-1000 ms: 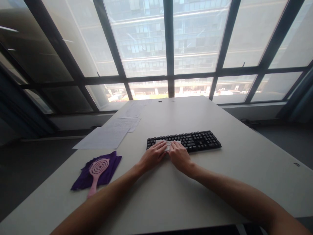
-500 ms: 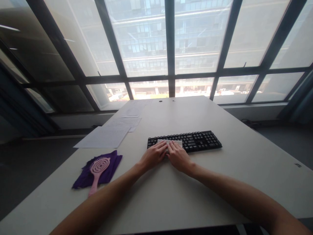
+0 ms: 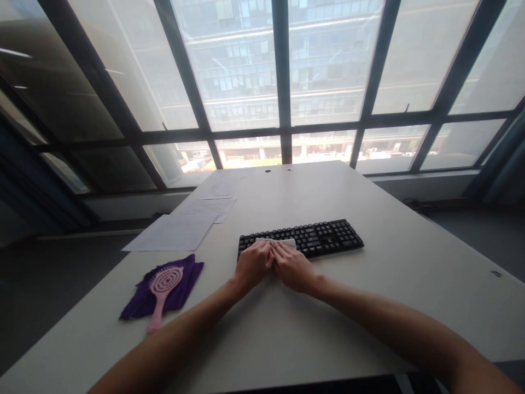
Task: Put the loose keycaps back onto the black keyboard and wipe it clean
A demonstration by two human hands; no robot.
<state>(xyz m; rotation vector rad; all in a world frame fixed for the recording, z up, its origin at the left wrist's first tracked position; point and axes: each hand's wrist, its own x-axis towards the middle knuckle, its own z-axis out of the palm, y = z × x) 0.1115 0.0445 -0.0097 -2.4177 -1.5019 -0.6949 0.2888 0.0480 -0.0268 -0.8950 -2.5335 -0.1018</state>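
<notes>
A black keyboard (image 3: 328, 236) lies slightly slanted on the white table. Across its left half is a folded white sheet, like a tissue or wipe (image 3: 292, 242). My left hand (image 3: 253, 264) and my right hand (image 3: 293, 266) meet side by side on the sheet's near edge, with bent fingers closed on it over the keys. The fingertips partly cover the sheet, and my hands and wrists hide the keyboard's near left part.
To the left, a pink hairbrush (image 3: 166, 282) rests on a folded purple cloth (image 3: 187, 282). Beyond it, several sheets of paper (image 3: 172, 232) lie along the left edge of the white table (image 3: 311, 328). Large windows (image 3: 241, 71) stand behind the far end.
The keyboard has slid a little to the left along with both hands and the white sheet. My fingers are more bent than before. The hairbrush and cloth stay put.
</notes>
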